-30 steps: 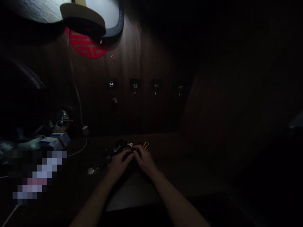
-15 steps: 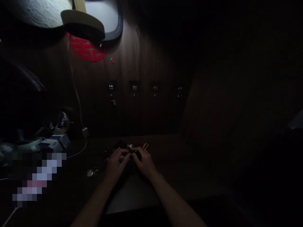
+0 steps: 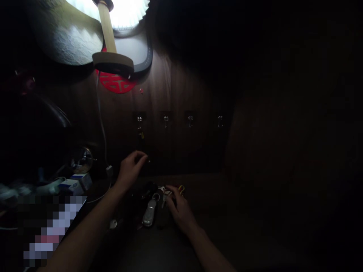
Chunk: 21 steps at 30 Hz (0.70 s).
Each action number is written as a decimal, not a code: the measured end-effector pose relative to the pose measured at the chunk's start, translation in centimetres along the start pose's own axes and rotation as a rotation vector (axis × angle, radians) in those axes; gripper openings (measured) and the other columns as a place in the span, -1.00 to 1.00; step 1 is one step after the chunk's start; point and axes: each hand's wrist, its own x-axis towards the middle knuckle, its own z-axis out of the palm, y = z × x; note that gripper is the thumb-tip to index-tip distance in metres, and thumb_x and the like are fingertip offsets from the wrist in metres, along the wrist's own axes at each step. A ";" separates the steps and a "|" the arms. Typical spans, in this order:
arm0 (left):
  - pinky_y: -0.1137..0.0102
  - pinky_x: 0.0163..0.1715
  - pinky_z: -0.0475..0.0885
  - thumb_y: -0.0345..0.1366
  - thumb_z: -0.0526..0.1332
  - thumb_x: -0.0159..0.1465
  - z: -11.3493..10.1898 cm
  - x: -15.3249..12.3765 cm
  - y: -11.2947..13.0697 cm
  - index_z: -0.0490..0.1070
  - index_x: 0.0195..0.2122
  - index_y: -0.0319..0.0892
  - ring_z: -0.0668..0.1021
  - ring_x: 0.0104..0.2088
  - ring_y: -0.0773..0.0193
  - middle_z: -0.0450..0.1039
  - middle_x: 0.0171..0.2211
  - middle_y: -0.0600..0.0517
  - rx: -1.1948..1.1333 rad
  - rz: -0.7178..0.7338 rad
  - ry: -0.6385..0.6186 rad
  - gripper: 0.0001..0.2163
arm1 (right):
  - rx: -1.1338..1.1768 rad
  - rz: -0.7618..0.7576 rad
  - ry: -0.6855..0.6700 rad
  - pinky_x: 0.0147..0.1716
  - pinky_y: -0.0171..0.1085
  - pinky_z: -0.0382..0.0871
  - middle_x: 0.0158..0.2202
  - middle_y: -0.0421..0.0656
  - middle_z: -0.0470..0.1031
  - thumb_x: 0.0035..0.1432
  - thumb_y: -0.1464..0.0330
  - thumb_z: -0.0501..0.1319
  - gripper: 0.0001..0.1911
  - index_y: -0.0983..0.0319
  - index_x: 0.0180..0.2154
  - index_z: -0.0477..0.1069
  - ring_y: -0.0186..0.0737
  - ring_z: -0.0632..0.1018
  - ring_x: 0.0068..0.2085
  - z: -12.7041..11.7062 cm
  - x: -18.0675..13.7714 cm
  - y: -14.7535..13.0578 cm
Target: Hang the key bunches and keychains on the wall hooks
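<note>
"Much of the wall is lost in darkness. Can you make out the desk?"

"Only partly; its right side melts into black. The lamp is clearer, though its bright shade is cut off at the top edge."

"And the grey panel behind it?"

"The lamp covers some of it. Marks run along its rim, too small to read. The red paper disc below is partly hidden too; its cut-out strokes look like a Chinese character."

"How are the hands placed?"

"The left hand is raised in front of the wall, wrist bent, thumb and fingertips brought together. Something tiny and pale shows at their tips, but I can't tell what it is or whether it is gripped. The right hand is low over the desk, fingers curled down at the keys; whether they grasp or only touch, I can't tell."

"Any print on the boxes?"

"Blue and white bands, the lettering too blurred to read."

"And the smaller things?"

"The silver key fob lies on the desk between the arms, its ring near those keys. One round-headed key lies dimly beside the left forearm."
</note>
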 end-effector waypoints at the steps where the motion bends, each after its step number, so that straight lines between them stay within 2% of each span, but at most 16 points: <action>1: 0.44 -0.29 0.37 -0.13 0.14 0.13 -0.5 1.4 0.1 0.45 -0.37 -0.12 0.53 -0.34 0.27 0.53 -0.39 0.09 0.022 -0.011 0.042 -0.80 | -0.016 0.001 -0.009 -0.17 -0.35 0.34 -0.20 -0.14 0.51 0.23 0.29 0.01 -0.67 0.16 0.02 0.25 -0.27 0.52 -0.17 0.0 0.0 -0.1; 6: 0.43 -0.29 0.36 -0.12 0.17 0.10 -2.0 7.4 0.1 0.48 -0.35 -0.14 0.53 -0.30 0.25 0.55 -0.37 0.07 0.053 -0.060 0.187 -0.77 | -0.123 0.014 -0.062 -0.22 -0.36 0.33 -0.29 -0.16 0.51 0.22 0.33 0.02 -0.71 0.16 -0.02 0.31 -0.27 0.52 -0.26 0.0 0.2 -0.4; 8: 0.42 -0.28 0.36 -0.13 0.17 0.08 -2.0 9.3 0.0 0.49 -0.37 -0.15 0.54 -0.29 0.24 0.56 -0.36 0.05 0.061 -0.055 0.207 -0.77 | -0.145 0.011 -0.079 -0.23 -0.36 0.33 -0.33 -0.17 0.51 0.22 0.33 0.02 -0.72 0.17 -0.04 0.32 -0.27 0.52 -0.29 -0.1 0.2 -0.4; 11: 0.41 -0.27 0.36 -0.15 0.18 0.08 -1.9 11.3 -0.1 0.50 -0.40 -0.15 0.54 -0.29 0.23 0.56 -0.37 0.04 0.102 -0.047 0.211 -0.80 | -0.141 0.012 -0.089 -0.21 -0.36 0.32 -0.27 -0.16 0.52 0.22 0.33 0.02 -0.73 0.16 -0.06 0.33 -0.27 0.53 -0.24 -0.1 0.3 -0.6; 16: 0.38 -0.24 0.35 -0.22 0.20 0.07 -2.0 12.6 -0.2 0.50 -0.41 -0.13 0.55 -0.29 0.21 0.56 -0.37 0.04 0.177 -0.026 0.147 -0.85 | -0.139 0.034 -0.105 -0.21 -0.34 0.33 -0.25 -0.16 0.53 0.23 0.33 0.02 -0.75 0.15 -0.08 0.35 -0.24 0.53 -0.22 -0.3 0.3 -0.9; 21: 0.38 -0.23 0.35 -0.19 0.18 0.10 -2.1 12.7 -0.6 0.50 -0.39 -0.11 0.54 -0.27 0.20 0.57 -0.37 0.06 0.138 0.017 0.084 -0.83 | -0.135 0.027 -0.113 -0.19 -0.33 0.33 -0.24 -0.16 0.53 0.24 0.33 0.01 -0.74 0.12 -0.08 0.36 -0.23 0.53 -0.21 -0.3 0.3 -0.9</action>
